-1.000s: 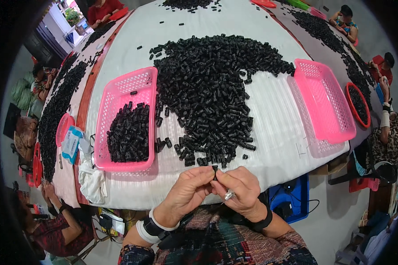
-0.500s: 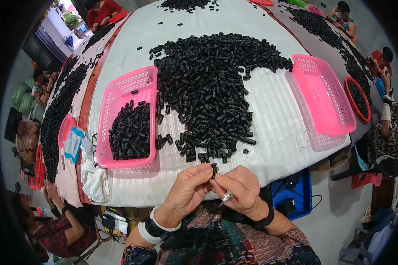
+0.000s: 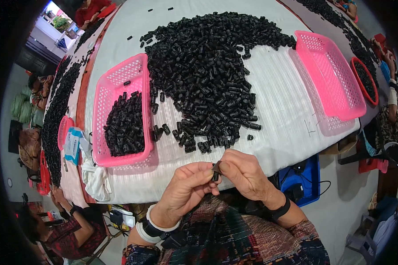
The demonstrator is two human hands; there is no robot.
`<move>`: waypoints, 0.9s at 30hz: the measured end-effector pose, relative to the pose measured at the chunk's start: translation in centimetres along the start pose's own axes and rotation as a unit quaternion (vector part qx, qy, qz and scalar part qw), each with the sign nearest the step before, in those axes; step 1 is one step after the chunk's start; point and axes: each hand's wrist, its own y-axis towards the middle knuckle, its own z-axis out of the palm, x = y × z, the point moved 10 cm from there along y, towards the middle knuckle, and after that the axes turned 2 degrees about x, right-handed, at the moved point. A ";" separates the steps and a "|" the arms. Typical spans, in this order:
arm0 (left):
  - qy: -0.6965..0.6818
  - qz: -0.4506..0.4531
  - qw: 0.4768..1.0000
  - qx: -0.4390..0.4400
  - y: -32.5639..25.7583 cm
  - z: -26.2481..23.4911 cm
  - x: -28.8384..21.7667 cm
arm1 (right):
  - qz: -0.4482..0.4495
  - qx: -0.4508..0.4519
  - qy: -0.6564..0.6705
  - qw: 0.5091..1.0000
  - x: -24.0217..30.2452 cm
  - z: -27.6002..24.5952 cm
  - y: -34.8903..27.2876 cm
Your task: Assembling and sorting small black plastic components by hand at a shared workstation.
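In front of my body, at the table's near edge, both hands meet. My left hand [image 3: 191, 180] pinches a small black cylindrical plastic piece [image 3: 215, 176] upright between thumb and fingers. Against its top, my right hand [image 3: 245, 174] grips a small flat, greyish blade-like tool [image 3: 216, 166]; its handle is hidden in the fingers. Just beyond them spreads a large heap of similar black pieces [image 3: 203, 75] on the white cloth. Left of the heap stands a pink basket [image 3: 147, 132], partly filled with black pieces [image 3: 126, 128].
A second pink basket [image 3: 336, 84] stands empty at the right. A white cloth rag [image 3: 95, 181] and a blue-white packet [image 3: 74, 145] lie at the left edge. A blue crate [image 3: 311, 185] with cables sits below the table. Other people work at side tables with more black pieces.
My right hand has turned and risen slightly, bringing the blade-like tool to the black piece's top; the silver part below that hand no longer shows. My view has tilted, shifting the table upward.
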 end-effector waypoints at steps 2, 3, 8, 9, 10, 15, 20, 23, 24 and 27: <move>0.002 -0.004 1.000 -0.004 0.1 -0.2 0.1 | 0.003 -0.012 -0.006 1.000 -0.3 -0.1 0.1; 0.004 -0.005 1.000 -0.004 0.2 -0.4 0.1 | 0.005 -0.012 -0.004 1.000 -0.4 -0.1 0.1; -0.037 -0.013 0.999 -0.004 0.5 -0.7 0.2 | 0.002 -0.010 -0.029 1.000 -0.8 0.1 0.2; -0.034 -0.017 0.999 -0.008 0.6 -0.8 0.2 | 0.003 -0.010 -0.028 1.000 -0.9 0.0 0.3; -0.035 -0.018 0.999 -0.010 0.6 -0.8 0.2 | 0.000 -0.010 -0.040 0.999 -0.8 0.0 0.3; -0.032 -0.006 0.999 -0.036 0.8 -1.6 0.2 | 0.009 -0.012 -0.080 0.997 -1.6 0.1 0.4; -0.028 -0.007 0.998 -0.055 1.6 -3.1 0.7 | 0.022 0.028 -0.088 0.995 -3.1 1.2 -0.1; -0.040 -0.011 0.998 -0.043 2.0 -3.3 0.4 | 0.049 0.018 0.025 0.998 -3.8 1.0 -0.2; -0.046 -0.017 0.998 -0.030 1.9 -3.1 0.5 | 0.045 0.020 0.025 0.998 -3.6 0.7 -0.1; -0.056 -0.006 0.998 -0.028 1.5 -2.9 0.2 | -0.032 -0.077 -0.016 0.996 -0.8 -1.7 0.4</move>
